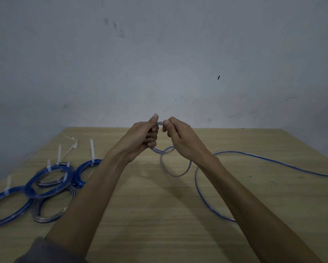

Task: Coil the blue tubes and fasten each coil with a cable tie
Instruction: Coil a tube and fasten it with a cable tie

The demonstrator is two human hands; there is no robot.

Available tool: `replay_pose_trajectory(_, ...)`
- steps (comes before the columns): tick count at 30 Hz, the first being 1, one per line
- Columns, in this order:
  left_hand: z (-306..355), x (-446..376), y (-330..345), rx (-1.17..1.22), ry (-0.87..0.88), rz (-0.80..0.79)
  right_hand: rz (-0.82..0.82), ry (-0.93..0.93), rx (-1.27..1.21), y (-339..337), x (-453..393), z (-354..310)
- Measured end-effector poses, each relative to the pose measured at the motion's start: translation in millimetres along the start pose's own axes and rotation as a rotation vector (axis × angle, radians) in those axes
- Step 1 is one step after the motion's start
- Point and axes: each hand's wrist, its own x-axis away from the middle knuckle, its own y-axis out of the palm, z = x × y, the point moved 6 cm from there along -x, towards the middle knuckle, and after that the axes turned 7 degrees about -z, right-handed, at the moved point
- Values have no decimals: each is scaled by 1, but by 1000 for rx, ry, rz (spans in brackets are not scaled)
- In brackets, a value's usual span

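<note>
Behind everything stands a grey wall [159, 54], scuffed with a few dark marks. Below it the wooden tabletop [149, 215] fills the lower half of the view; its near edge and both side edges are cut off by the frame.

Both forearms reach out from the bottom edge. A grey sleeve [45, 251] shows only at the lower left, and the right arm's upper part is out of view.

A long blue tube [273, 162] lies loose on the right side of the tabletop, running off the right edge, so its far end cannot be seen. It sweeps round in a wide curve that passes under the right forearm, and a smaller pale loop [175, 164] lies just below the hands.

At the left sit finished coils [49, 179] of blue tube, overlapping one another, blurred, the nearest cut off by the left edge. White ties stick up from them; how many coils there are is hard to tell.

The left hand [142, 135] grips a small loop of the tube, fingers curled round it, thumb pointing up. The right hand [176, 133] pinches the same loop at its top, just beside the left thumb.

Spare cable ties [72, 143] lie near the far left corner, too faint to count.
</note>
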Motion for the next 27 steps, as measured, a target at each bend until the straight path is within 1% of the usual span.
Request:
replay_pose_trajectory(2,2,-2,-3,93,95,104,58,9,-81,-1,1,2)
replay_pose_trajectory(5,0,-4,-9,323,209,261,153,51,-325,0,4,3)
replay_pose_trajectory(7,-8,-5,-2,492,207,276,193,70,-419,3,5,0)
replay_pose_trajectory(9,-16,-5,6,573,157,244,203,58,-382,1,3,-3)
replay_pose_trajectory(11,-16,-4,5,472,110,213,137,22,-241,-1,0,-7)
replay_pose_trajectory(13,-11,-5,3,287,58,150,57,-1,-112,-3,-2,-10)
replay_pose_trajectory(15,-4,-4,3,118,58,134,44,-13,-123,-4,-3,-9)
replay_pose_trajectory(17,1,-2,7,90,115,176,101,-13,-227,-6,-2,-5)
replay_pose_trajectory(19,1,-2,9,249,172,243,204,19,-362,-6,1,0)
replay_pose_trajectory(21,-3,-5,8,507,211,273,293,57,-489,-4,4,3)
replay_pose_trajectory(24,-15,-9,14,844,210,262,329,70,-590,4,5,0)
replay_pose_trajectory(26,-23,-8,21,903,186,263,345,76,-574,4,4,-4)
replay_pose_trajectory(27,-25,-7,23,868,174,262,348,74,-530,2,4,-5)
